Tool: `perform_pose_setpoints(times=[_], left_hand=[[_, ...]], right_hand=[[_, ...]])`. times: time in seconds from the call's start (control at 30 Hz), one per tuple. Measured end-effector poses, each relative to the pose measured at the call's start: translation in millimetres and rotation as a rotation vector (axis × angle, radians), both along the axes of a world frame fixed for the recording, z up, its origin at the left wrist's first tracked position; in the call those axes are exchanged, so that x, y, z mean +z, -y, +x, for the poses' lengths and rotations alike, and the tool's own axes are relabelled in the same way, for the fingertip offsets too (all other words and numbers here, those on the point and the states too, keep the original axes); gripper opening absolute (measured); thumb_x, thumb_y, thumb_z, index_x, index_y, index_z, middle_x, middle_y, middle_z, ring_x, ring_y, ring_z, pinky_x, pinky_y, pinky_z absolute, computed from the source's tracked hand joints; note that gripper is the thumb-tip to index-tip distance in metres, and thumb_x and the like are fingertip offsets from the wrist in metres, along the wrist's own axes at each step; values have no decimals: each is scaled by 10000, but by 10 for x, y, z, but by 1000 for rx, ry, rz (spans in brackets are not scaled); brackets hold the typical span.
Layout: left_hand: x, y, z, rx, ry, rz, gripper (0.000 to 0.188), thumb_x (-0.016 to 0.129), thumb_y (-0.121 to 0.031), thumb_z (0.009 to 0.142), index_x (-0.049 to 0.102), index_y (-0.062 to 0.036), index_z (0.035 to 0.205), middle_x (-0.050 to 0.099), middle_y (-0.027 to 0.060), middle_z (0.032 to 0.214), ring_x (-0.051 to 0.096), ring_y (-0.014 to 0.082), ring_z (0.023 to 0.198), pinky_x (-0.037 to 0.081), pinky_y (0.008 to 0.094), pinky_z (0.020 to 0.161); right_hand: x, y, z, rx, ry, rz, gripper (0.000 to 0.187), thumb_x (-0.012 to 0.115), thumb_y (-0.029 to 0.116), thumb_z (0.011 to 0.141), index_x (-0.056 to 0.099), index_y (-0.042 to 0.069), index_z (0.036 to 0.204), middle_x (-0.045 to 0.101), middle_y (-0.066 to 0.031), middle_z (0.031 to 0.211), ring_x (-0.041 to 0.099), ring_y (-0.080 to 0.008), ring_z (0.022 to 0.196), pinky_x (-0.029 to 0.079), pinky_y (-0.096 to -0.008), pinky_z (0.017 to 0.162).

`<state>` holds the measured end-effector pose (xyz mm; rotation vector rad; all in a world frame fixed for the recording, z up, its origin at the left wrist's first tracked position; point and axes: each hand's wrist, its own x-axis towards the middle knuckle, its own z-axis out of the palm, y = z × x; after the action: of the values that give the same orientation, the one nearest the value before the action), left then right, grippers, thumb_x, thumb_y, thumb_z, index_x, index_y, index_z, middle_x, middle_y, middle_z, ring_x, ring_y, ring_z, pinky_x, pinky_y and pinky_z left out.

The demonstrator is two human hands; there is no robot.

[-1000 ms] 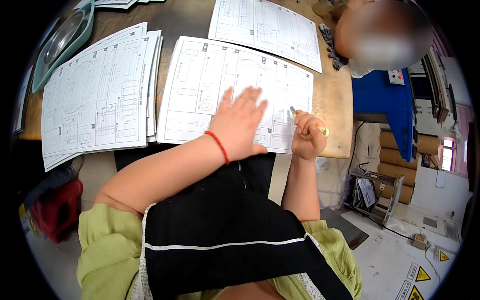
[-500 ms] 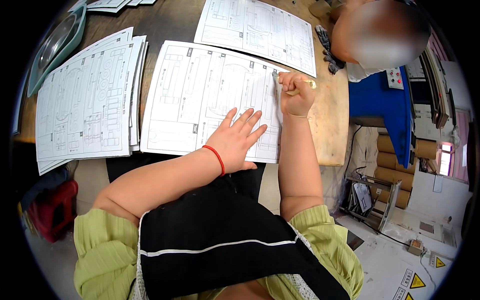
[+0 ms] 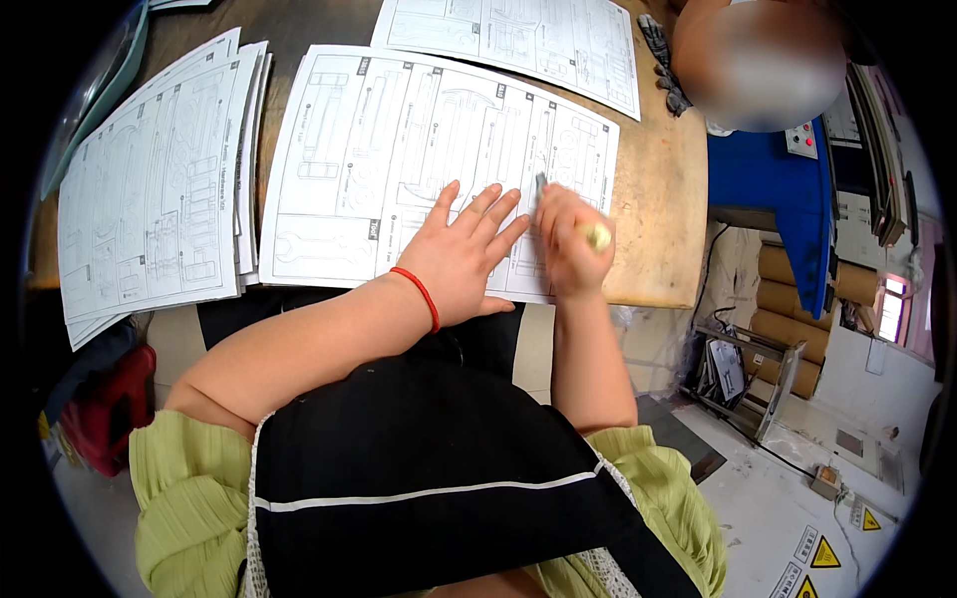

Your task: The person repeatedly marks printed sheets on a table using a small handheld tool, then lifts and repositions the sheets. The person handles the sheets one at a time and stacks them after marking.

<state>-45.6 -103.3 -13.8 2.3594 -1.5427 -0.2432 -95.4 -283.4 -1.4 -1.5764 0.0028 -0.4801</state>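
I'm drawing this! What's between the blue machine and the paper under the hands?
Bare wooden tabletop lies between the blue machine and that paper in the head view.

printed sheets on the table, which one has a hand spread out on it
The middle sheet, just right of the paper stack and nearer than the far sheet: the left hand lies spread on it, while no hand is over the others.

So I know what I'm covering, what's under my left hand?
Your left hand is over the printed sheet; line drawings show around it. Whatever is printed directly beneath is covered and can't be seen.
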Motion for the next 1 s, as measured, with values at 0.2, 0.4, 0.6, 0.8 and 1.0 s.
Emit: perform_pose_setpoints(times=[0.2,0.4,0.6,0.8,1.0], left_hand=[[21,0,17,12,15,17,978,641,-674,841,321,-107,1571,254,125,1647,212,285,1532,151,576,1221],[14,15,-4,17,12,15,1011,687,-668,805,316,-123,1572,257,120,1645,216,279,1531,147,568,1226],[31,3,-3,22,17,22,1025,707,-661,791,313,-129,1574,260,115,1645,219,277,1529,147,564,1228],[37,24,-14,16,12,34,1023,698,-668,795,307,-137,1576,262,113,1644,223,274,1528,151,565,1227],[9,33,-38,42,51,32,989,677,-675,811,329,-143,1569,269,101,1642,237,269,1521,174,567,1220]], right_hand=[[51,-172,-316,6,-50,-56,119,506,79,691,455,56,586,520,-88,613,495,-241,683,392,-433,953],[-18,51,-446,-75,142,289,228,468,142,800,402,99,586,496,-71,601,487,-236,704,392,-431,874],[-44,52,-651,-54,70,241,240,514,192,785,409,107,587,485,-72,598,485,-242,722,382,-446,955],[-91,42,-528,-31,128,103,165,526,78,750,454,67,602,518,-81,633,466,-225,665,395,-399,834],[-13,-54,-575,10,18,-133,87,524,-7,662,465,33,613,511,-81,644,464,-232,648,401,-391,762]])
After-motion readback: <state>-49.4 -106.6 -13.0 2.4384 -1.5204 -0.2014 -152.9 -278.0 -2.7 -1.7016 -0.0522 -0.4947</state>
